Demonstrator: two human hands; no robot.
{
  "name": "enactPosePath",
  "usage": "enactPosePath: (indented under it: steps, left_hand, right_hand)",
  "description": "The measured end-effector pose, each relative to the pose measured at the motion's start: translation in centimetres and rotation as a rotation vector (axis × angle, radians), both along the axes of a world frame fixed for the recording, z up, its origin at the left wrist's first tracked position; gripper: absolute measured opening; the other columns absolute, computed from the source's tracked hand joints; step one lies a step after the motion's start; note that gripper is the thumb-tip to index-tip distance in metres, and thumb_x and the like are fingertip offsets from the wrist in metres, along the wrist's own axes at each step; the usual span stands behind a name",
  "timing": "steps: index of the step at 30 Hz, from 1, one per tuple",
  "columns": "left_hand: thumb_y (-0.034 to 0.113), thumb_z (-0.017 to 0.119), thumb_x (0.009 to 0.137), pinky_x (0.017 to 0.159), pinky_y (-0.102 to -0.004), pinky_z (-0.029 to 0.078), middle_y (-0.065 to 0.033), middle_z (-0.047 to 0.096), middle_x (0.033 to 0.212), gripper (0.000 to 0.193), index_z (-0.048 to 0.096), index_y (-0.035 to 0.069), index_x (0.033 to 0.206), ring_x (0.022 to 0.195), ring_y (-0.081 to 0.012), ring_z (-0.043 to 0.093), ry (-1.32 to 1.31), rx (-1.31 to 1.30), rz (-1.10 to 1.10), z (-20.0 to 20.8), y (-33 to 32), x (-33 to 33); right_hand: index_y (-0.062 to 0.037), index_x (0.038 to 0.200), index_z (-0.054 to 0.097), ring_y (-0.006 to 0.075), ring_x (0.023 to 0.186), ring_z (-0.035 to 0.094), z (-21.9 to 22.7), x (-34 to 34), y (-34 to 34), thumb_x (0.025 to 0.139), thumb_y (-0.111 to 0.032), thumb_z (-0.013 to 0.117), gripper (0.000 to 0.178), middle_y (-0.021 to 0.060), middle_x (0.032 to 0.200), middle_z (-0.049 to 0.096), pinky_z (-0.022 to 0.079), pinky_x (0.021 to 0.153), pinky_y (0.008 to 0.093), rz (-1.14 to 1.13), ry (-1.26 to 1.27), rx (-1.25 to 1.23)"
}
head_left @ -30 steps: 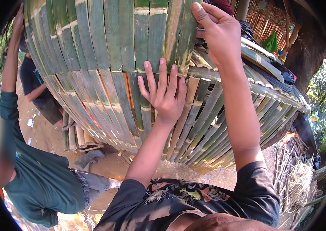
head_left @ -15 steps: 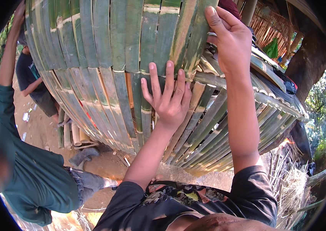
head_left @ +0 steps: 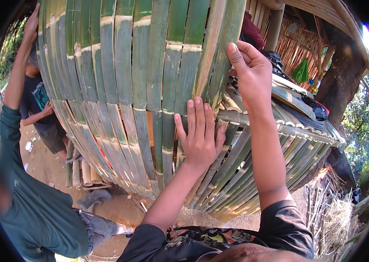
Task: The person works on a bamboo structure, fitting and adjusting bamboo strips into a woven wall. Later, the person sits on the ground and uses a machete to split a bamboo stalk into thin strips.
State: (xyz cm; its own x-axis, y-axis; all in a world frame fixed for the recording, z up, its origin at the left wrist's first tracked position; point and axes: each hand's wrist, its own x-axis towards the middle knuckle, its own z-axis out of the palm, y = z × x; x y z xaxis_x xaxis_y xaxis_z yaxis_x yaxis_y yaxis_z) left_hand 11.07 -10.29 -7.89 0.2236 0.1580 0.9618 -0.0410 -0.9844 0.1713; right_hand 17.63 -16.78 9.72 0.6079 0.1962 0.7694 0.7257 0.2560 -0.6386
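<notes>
Panel: where the hands meet it, a woven wall of green split-bamboo slats [head_left: 128,87] stands upright, filling the upper middle of the view.
Left hand: the left hand [head_left: 199,139] lies flat and open on the slats, fingers together and pointing up.
Right hand: the right hand [head_left: 250,72] is closed around the panel's right edge, higher up, thumb on the front face.
Beyond: a horizontal bamboo pole [head_left: 280,129] crosses behind the right forearm.
Co-worker: a person in a teal shirt [head_left: 32,205] at left reaches an arm up to the panel's far edge.
Ground: short cut bamboo pieces [head_left: 82,172] lie on the dirt below.
</notes>
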Motion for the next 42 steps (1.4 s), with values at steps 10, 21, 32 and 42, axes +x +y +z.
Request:
enactPosePath:
  steps: [10,21,32,42]
  left_hand:
    - [0.026,0.059,0.099,0.120,-0.0661,0.018,-0.0339,0.031,0.162,0.066,0.040,-0.001,0.156,0.151,-0.0549,0.025,0.045,-0.030,-0.073,-3.4,-0.7,-2.8]
    - [0.022,0.061,0.096,0.115,-0.0610,0.028,-0.0298,0.036,0.160,0.054,0.056,0.006,0.148,0.148,-0.0508,0.033,0.033,-0.003,-0.042,-3.3,-0.4,-3.2]
    - [0.011,0.067,0.090,0.113,-0.0550,0.034,-0.0259,0.048,0.150,0.040,0.070,0.002,0.129,0.140,-0.0464,0.042,-0.008,-0.025,-0.045,-2.7,-0.7,-4.3]
    - [0.007,0.078,0.088,0.088,-0.0398,0.050,-0.0158,0.060,0.134,0.043,0.066,-0.001,0.128,0.116,-0.0284,0.061,-0.188,-0.236,-0.238,1.6,-1.1,-4.7]
  right_hand:
    - [0.0034,0.115,0.074,0.0013,0.068,0.058,-0.6,0.5,0.1,0.097,-0.029,0.076,0.037,0.0008,0.084,0.075,0.047,0.058,0.0205,-0.034,-0.059,0.006]
    - [-0.0015,0.110,0.070,-0.0014,0.059,0.046,0.1,0.5,0.0,0.103,-0.022,0.068,0.022,-0.0086,0.075,0.062,0.034,0.051,0.0191,0.110,0.044,-0.045]
    - [0.0004,0.108,0.071,0.0006,0.062,0.050,0.2,0.7,-0.2,0.102,-0.026,0.070,0.027,-0.0054,0.077,0.067,0.039,0.053,0.0210,0.046,-0.004,-0.087]
    - [0.0023,0.098,0.077,0.0019,0.058,0.055,1.1,-1.7,-1.5,0.096,-0.019,0.077,0.022,-0.0004,0.073,0.070,0.041,0.048,0.0214,0.066,0.089,-0.013]
